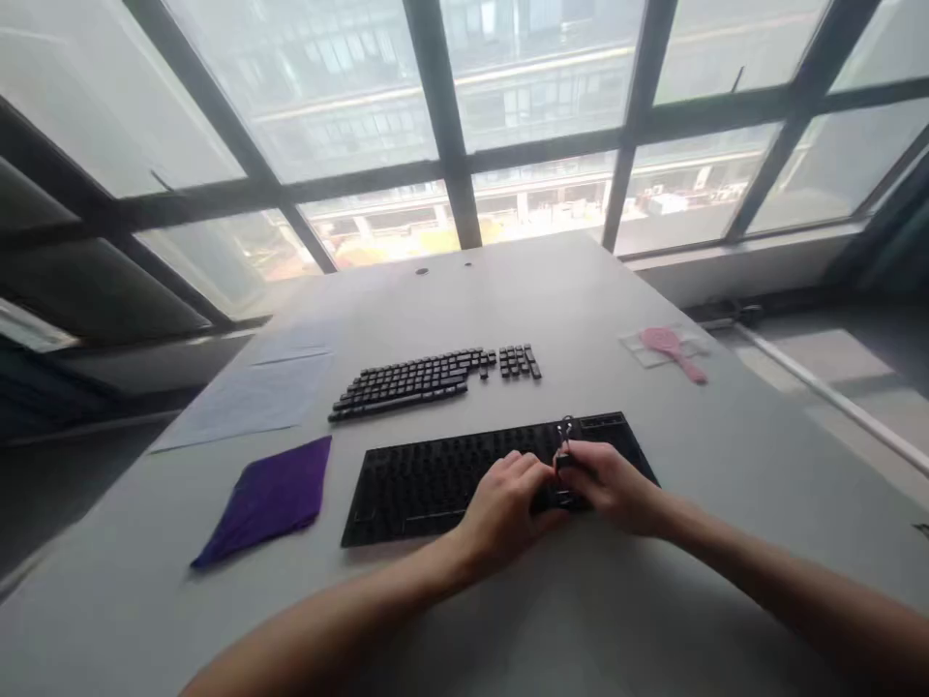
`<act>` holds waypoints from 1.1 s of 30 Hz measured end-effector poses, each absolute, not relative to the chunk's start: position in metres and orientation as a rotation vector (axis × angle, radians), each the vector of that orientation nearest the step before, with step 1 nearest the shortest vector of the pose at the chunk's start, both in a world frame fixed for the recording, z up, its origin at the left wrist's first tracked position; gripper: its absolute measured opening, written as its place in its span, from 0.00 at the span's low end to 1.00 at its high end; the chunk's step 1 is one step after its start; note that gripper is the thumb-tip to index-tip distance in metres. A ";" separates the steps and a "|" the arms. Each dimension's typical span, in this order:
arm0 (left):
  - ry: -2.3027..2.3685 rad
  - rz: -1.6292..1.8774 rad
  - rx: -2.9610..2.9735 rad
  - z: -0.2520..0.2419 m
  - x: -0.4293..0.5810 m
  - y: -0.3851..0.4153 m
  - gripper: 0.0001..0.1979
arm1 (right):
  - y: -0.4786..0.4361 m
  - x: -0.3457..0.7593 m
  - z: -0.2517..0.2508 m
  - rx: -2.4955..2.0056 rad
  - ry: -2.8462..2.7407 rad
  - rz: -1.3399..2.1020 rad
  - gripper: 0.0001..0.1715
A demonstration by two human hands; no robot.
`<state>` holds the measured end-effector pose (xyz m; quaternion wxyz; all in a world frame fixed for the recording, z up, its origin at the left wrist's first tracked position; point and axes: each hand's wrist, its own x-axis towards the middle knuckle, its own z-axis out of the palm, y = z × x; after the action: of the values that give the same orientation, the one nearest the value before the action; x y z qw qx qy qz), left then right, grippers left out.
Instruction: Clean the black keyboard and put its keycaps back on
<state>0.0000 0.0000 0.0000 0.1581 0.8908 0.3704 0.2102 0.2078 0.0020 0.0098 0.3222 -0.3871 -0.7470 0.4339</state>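
A black keyboard (pixel 428 479) lies in front of me, most of its keycaps off and the dark rows bare. My right hand (pixel 606 484) is closed over its right part, pinching a small keycap puller (pixel 564 431) whose wire loops stick up above the fingers. My left hand (pixel 508 499) rests on the keyboard just beside it, fingers curled together and meeting the right fingertips. Whatever the left fingers hold is hidden. Behind the keyboard, loose black keycaps (pixel 413 380) lie in rows laid out like a keyboard, with a separate block (pixel 519 360) to their right.
A folded purple cloth (pixel 272 499) lies left of the keyboard. Farther back on that side are white paper sheets (pixel 247 402). A pink round-headed brush or mirror (pixel 672 350) rests on clear plastic at the right. Large windows stand beyond the white table (pixel 464 300).
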 end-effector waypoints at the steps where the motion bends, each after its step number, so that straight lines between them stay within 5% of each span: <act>1: 1.063 0.593 2.551 -0.001 0.000 0.001 0.14 | 0.002 0.209 0.009 -1.020 -1.983 1.135 0.12; 11: 1.042 0.566 2.553 -0.001 0.004 0.000 0.07 | -0.009 0.213 0.004 -0.681 -2.263 0.764 0.10; 25: 1.041 0.749 2.411 -0.001 0.008 -0.001 0.06 | -0.005 0.219 0.000 -0.812 -1.820 1.050 0.11; 33: 0.881 1.064 2.316 -0.001 0.005 -0.003 0.11 | -0.014 0.210 -0.003 -0.871 -1.833 0.736 0.07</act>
<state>0.0050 -0.0032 -0.0006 0.2206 0.8376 0.3187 0.3849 0.2097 -0.0144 -0.0025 0.4718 -0.3557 -0.7486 0.3008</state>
